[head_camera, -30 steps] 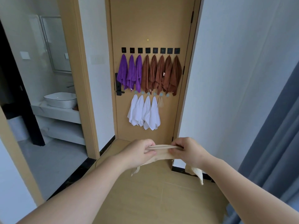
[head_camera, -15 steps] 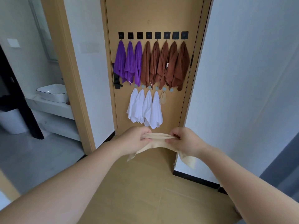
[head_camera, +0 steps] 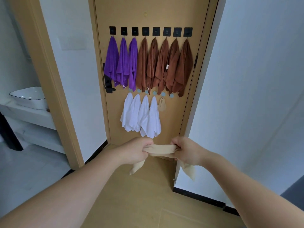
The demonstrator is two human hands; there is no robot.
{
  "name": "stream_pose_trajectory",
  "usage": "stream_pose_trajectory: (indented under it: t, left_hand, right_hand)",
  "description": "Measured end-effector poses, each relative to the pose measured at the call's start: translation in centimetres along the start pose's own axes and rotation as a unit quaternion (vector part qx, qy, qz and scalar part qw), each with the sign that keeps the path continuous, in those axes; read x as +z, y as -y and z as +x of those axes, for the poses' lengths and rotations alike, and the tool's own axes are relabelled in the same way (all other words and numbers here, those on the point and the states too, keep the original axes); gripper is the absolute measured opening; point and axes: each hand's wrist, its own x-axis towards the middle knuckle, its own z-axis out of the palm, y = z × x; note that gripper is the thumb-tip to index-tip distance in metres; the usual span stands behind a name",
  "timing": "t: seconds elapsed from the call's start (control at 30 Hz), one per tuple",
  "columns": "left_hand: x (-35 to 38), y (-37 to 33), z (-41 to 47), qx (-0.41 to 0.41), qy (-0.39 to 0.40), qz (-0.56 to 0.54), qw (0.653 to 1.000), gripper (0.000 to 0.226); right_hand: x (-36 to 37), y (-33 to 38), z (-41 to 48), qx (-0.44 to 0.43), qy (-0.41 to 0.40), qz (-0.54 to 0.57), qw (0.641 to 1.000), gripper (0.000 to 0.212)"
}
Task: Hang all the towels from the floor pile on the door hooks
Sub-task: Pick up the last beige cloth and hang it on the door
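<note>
Fingers (head_camera: 147,144) of both your hands curled tight round beige towel (head_camera: 162,149), bunched and stretched level between left hand (head_camera: 136,153) and right hand (head_camera: 188,151), lower centre of frame; loose ends droop below each fist. Door (head_camera: 148,14) ahead, upper centre: top row of black hooks (head_camera: 156,31) carries three purple towels (head_camera: 122,63) at left, five brown towels (head_camera: 164,66) at right. Lower row of round hooks (head_camera: 171,95): four white towels (head_camera: 143,116), then one small beige cloth (head_camera: 162,105). Black handle (head_camera: 107,83) at door's left side, beside purple towels. Basin (head_camera: 31,97) at left edge.
</note>
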Motion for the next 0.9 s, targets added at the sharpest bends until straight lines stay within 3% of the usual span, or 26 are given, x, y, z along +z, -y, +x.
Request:
stream_pose_trajectory:
  t: [0.13, 0.23, 0.37, 0.5, 0.73, 0.9]
  left_hand:
    - [-3.3, 3.7, 5.9, 0.017, 0.030, -0.006, 0.999, 0.020]
    - [-6.4, 6.0, 10.0, 0.030, 0.051, -0.008, 0.998, 0.031]
    - [-10.0, 9.1, 15.2, 0.039, 0.074, -0.025, 0.996, 0.022]
    - [-10.5, 11.8, 19.9, 0.037, 0.104, -0.037, 0.993, 0.023]
    - [-10.0, 14.8, 28.1, 0.091, 0.028, -0.064, 0.993, 0.019]
    - [-9.6, 16.3, 35.1, 0.085, 0.038, -0.054, 0.994, 0.017]
  right_hand:
    - [-0.3, -0.1, 6.7, 0.009, -0.008, -0.015, 1.000, 0.030]
    - [-0.4, -0.4, 11.7, 0.031, 0.004, -0.021, 0.999, 0.024]
    - [-0.8, -0.9, 17.5, 0.050, -0.019, -0.017, 0.998, 0.017]
    - [-0.8, -1.8, 21.5, 0.069, 0.002, -0.001, 0.998, 0.020]
    - [-1.1, -7.4, 28.9, 0.106, -0.006, 0.018, 0.994, 0.028]
    - [-2.7, -12.6, 35.2, 0.106, -0.071, 0.003, 0.992, 0.009]
